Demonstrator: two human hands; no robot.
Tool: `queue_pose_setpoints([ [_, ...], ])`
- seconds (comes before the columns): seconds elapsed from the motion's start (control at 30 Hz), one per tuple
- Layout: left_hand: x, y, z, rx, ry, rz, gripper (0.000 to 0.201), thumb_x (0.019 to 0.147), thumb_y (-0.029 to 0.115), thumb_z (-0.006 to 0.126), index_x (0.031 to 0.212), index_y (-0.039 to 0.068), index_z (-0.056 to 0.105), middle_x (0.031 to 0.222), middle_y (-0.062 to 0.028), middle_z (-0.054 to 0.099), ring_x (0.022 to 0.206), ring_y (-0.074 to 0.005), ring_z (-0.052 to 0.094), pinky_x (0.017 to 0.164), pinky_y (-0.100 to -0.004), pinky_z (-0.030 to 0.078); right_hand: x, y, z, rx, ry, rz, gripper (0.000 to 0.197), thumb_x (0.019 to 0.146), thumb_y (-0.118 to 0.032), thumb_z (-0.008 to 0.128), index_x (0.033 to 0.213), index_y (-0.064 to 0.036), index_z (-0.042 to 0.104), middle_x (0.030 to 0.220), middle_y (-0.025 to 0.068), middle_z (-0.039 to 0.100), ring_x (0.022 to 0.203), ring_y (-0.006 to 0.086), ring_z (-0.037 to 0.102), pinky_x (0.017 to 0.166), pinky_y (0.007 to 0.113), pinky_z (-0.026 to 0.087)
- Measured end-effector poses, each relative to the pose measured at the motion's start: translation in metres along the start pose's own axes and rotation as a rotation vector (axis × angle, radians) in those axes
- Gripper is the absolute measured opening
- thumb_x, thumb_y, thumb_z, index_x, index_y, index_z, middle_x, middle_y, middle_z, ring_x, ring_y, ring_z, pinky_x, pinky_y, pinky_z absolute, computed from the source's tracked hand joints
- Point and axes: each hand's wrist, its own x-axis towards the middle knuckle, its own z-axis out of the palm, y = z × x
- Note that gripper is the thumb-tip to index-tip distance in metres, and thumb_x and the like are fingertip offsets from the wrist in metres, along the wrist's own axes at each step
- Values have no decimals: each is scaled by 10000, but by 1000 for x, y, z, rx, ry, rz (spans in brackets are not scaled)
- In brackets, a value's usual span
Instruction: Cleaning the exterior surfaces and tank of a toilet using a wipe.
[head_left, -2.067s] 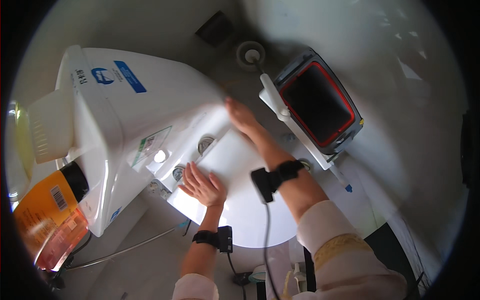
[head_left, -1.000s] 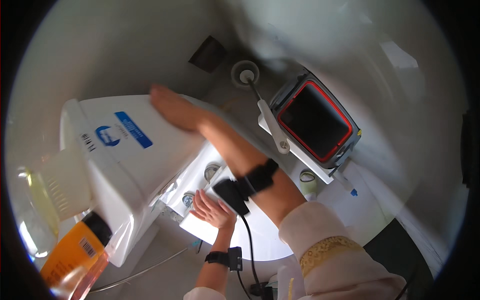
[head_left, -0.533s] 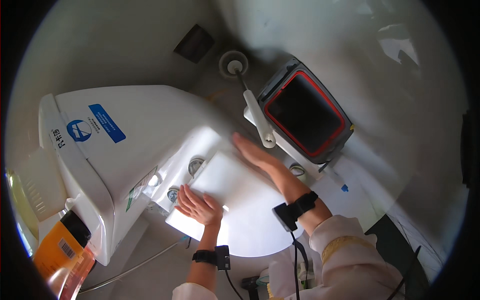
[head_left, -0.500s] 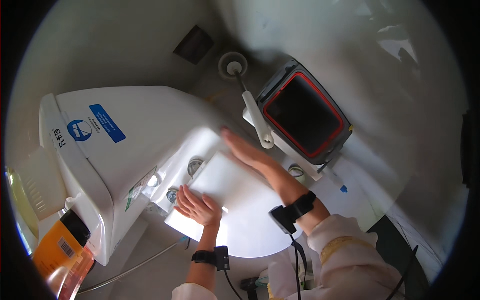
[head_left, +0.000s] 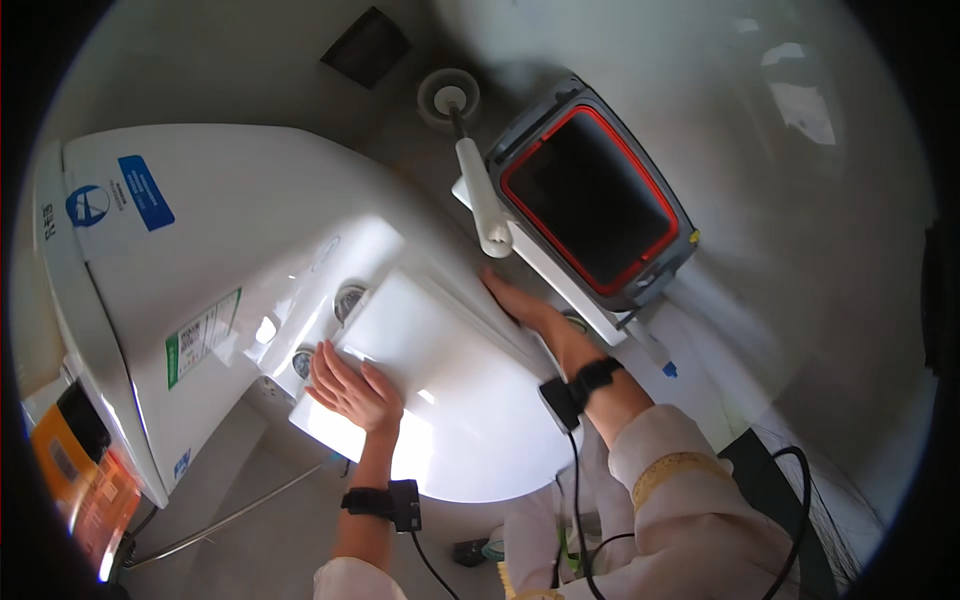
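A white toilet lid (head_left: 475, 395) lies down over the bowl, brightly lit along its near left side. My left hand (head_left: 352, 392) rests flat near the hinge end of the lid, fingers stretched out beside a round metal hinge cap (head_left: 303, 364). Nothing is in it. At the lid's far side, my right hand (head_left: 520, 303) is stretched along the edge, with its fingers partly hidden behind the lid. Both wrists carry black straps with small boxes and cables.
The white toilet tank (head_left: 230, 220) stands at left. Orange bottles (head_left: 70, 450) sit at the left edge. Beyond my right hand are a grey bin (head_left: 590, 195) with a red inner rim and a white-handled toilet brush (head_left: 482, 200). A thin hose (head_left: 240, 515) runs below.
The view has shifted, so the toilet and bin sit further left and higher. My right hand has come back from the tank end along the lid's far edge. My left hand stays near the hinge.
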Motion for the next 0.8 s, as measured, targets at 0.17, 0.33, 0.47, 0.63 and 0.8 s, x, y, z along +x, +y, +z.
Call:
queue_pose_setpoints([
  [0.17, 2, -7, -5, 10, 40, 7, 557, 935, 354, 391, 1402, 53, 358, 1389, -141, 400, 1322, -337, 317, 1093, -562, 110, -90, 34, 1, 74, 36, 161, 731, 992, -542, 220, 1470, 11, 232, 1547, 156, 204, 1440, 250, 157, 1160, 329, 121],
  [0.33, -1, 1, 3, 9, 55, 22, 552, 941, 358, 381, 1402, 55, 362, 1386, -139, 405, 1312, -331, 330, 1093, -553, 118, -117, 87, -8, 275, 71, 292, 815, 954, -642, 258, 1437, 9, 330, 1464, 159, 370, 1338, 237, 357, 1097, 334, 268],
  [0.47, 0, -1, 6, 6, 88, 29, 547, 944, 368, 381, 1404, 72, 369, 1384, -135, 409, 1308, -321, 338, 1091, -549, 134, -94, 48, -13, 108, 27, 136, 819, 949, -655, 245, 1449, -9, 318, 1495, 147, 332, 1380, 237, 301, 1117, 325, 230],
  [0.63, -3, -17, 8, 42, 124, 25, 530, 953, 376, 365, 1414, 115, 370, 1379, -131, 416, 1309, -315, 348, 1102, -551, 136, -51, -65, 19, -52, -80, -153, 865, 928, -696, 192, 1446, -18, 330, 1517, 160, 289, 1418, 267, 231, 1142, 353, 174],
  [0.8, -4, 0, 22, -2, 118, 7, 520, 968, 397, 325, 1419, 142, 370, 1387, -129, 418, 1318, -317, 356, 1104, -558, 140, 7, 34, -30, -35, -47, -86, 833, 940, -668, 217, 1469, -26, 273, 1531, 171, 239, 1421, 251, 213, 1149, 342, 158],
])
